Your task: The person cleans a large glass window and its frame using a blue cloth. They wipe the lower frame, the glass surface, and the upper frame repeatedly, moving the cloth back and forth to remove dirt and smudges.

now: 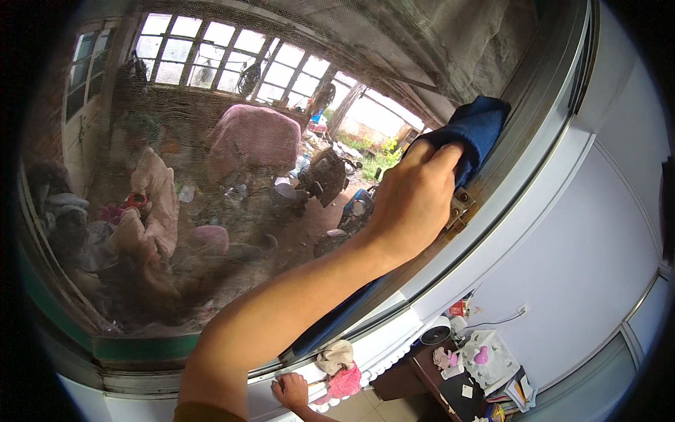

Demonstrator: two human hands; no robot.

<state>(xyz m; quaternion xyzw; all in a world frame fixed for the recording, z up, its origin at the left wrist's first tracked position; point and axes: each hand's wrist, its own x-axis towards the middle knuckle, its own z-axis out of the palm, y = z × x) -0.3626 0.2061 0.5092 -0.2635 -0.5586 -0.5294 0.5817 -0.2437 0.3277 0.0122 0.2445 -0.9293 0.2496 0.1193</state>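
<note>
My left hand (414, 203) presses a bunched dark blue cloth (482, 124) against the edge of a window frame (527, 100), fingers bent into the fabric. A further dark blue length (337, 319) shows below my forearm; whether it joins the cloth is hidden. Beside my wrist sits a rusty metal latch (463, 203) on the frame. The dusty mesh screen (174, 111) fills the window to the left. Lower down, my right hand (291, 390) rests on the white sill (262, 375), holding nothing visible. Next to it lie a beige cloth (336, 356) and a pink dotted cloth (345, 381).
Below the sill at right stands a dark desk (459, 393) with a white patterned cover (490, 358), papers (519, 393) and a round fan-like device (436, 333). A pale wall (585, 221) rises beyond. Through the screen appear a pink-covered object (258, 137) and hanging clothes (155, 205).
</note>
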